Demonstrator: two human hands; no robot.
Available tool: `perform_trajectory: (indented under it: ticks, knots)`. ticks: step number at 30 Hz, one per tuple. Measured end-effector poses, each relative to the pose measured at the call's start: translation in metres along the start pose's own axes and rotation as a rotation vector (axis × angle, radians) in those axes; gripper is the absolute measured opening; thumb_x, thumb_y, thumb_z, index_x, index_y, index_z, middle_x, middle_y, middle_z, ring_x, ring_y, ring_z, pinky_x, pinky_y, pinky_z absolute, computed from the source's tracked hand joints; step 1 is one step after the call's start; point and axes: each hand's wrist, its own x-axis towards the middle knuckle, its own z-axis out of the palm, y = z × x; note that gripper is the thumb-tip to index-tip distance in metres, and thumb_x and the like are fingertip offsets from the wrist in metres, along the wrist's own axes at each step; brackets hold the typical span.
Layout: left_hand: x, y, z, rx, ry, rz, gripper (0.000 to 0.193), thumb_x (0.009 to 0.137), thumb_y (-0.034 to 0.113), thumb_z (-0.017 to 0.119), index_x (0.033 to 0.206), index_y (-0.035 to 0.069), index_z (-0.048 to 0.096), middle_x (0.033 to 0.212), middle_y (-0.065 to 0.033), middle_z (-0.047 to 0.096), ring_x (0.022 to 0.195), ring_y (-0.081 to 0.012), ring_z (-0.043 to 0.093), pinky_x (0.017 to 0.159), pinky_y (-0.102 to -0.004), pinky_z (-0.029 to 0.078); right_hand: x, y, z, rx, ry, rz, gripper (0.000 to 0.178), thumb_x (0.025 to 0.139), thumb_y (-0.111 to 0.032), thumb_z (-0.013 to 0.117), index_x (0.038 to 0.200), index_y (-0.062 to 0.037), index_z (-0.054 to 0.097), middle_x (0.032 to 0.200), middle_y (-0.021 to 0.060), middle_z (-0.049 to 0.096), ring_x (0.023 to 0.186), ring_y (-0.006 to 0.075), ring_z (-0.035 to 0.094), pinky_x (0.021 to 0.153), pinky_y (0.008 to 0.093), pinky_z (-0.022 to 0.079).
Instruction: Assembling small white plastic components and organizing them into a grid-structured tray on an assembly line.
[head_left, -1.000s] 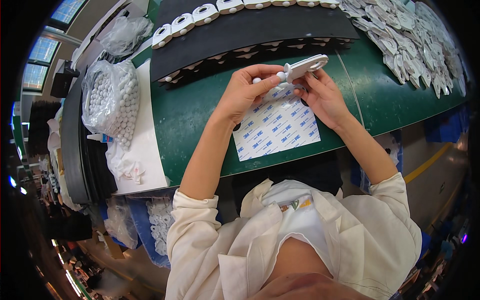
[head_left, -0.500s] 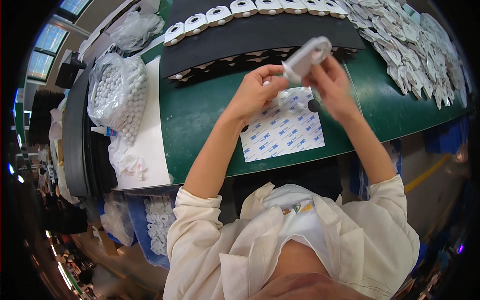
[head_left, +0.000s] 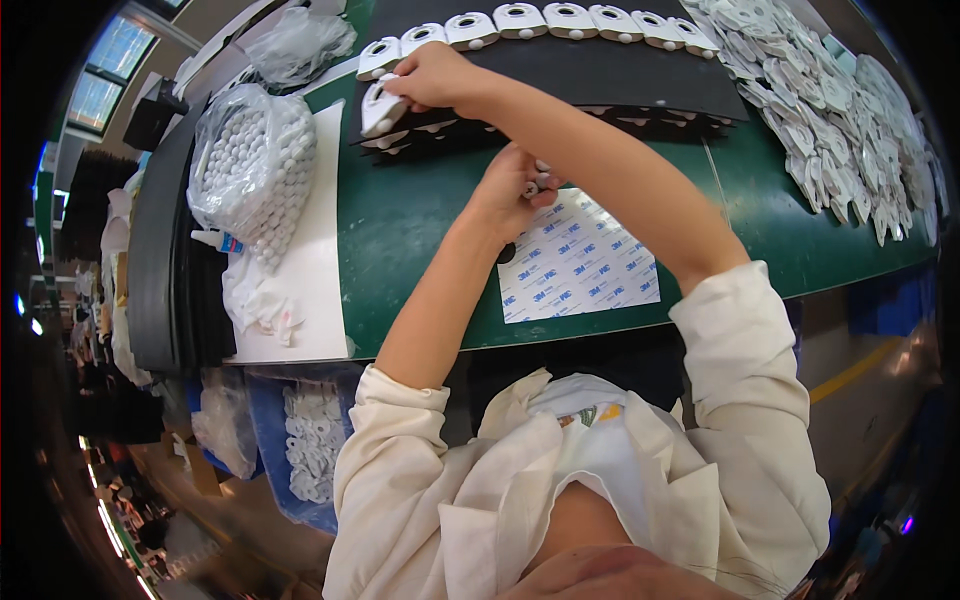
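Observation:
My right hand (head_left: 438,78) reaches across to the far left and pinches a white plastic housing (head_left: 382,112) with a rounded end, at the left end of a black foam sheet (head_left: 560,72). Along that sheet's far side runs a curved row of similar white housings (head_left: 520,20), each with a small round knob. Below the right forearm, my left hand (head_left: 505,190) is curled around a few small white round knobs (head_left: 532,187). Just under it lies a white sheet with blue print (head_left: 585,262) on the green table (head_left: 410,255).
A clear plastic bag of white balls (head_left: 250,165) stands at left on white board, beside a small glue bottle (head_left: 217,240) and crumpled white tissue (head_left: 265,310). White housings (head_left: 820,120) are heaped at far right. Below the table's left edge hangs a blue bin (head_left: 275,440).
My right hand has carried the white housing from near my left hand to the left end of the black sheet. My left hand has come slightly nearer, with its knobs.

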Motion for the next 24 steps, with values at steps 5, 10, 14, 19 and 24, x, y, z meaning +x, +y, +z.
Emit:
perform_trajectory:
  ticks: [5,10,14,19,24]
  knots:
    - [-0.001,0.004,-0.008,-0.071,-0.014,0.041,0.017,0.086,0.013,0.049,0.101,0.005,0.047,0.081,-0.0046,0.051,0.057,-0.0084,0.04,0.04,-0.0179,0.026,-0.015,-0.006,-0.017,-0.11,0.013,-0.021,0.044,0.078,-0.019,0.066,0.109,0.0096,0.054,0.079,0.0119,0.063,0.062,0.015,0.062,0.059,0.0242,0.052]
    - [0.003,0.005,-0.01,-0.044,-0.029,0.048,0.022,0.088,0.011,0.049,0.107,0.002,0.044,0.086,-0.0076,0.051,0.055,-0.008,0.039,0.038,-0.0185,0.026,-0.075,0.01,-0.104,-0.415,0.326,-0.473,0.037,0.076,-0.027,0.062,0.106,-0.0069,0.061,0.1,0.0124,0.063,0.08,0.0221,0.062,0.072,0.0316,0.049]
    - [0.002,0.005,-0.002,-0.008,-0.017,0.064,0.023,0.091,0.022,0.05,0.103,0.003,0.046,0.078,-0.0058,0.052,0.052,-0.0065,0.037,0.038,-0.0183,0.024,-0.145,0.047,-0.222,-0.596,0.729,-0.417,0.03,0.083,-0.02,0.06,0.109,-0.0043,0.059,0.095,0.0076,0.064,0.081,0.0145,0.06,0.071,0.0257,0.047]
    - [0.003,0.002,0.003,0.106,-0.007,0.072,0.034,0.088,0.037,0.054,0.095,0.004,0.051,0.06,0.0012,0.045,0.049,-0.0037,0.032,0.039,-0.0171,0.023,-0.237,0.121,-0.299,-1.067,0.932,-0.134,0.028,0.083,-0.011,0.056,0.11,-0.0029,0.056,0.097,0.0132,0.062,0.089,0.0256,0.057,0.077,0.0327,0.045]
    - [0.002,0.002,0.0,0.11,-0.012,0.06,0.037,0.087,0.038,0.056,0.098,0.003,0.054,0.058,0.0034,0.04,0.05,-0.0026,0.031,0.039,-0.0164,0.023,-0.268,0.136,-0.285,-1.412,0.804,-0.107,0.035,0.079,-0.006,0.056,0.114,-0.0033,0.052,0.099,0.0154,0.058,0.097,0.0344,0.048,0.084,0.0393,0.041]
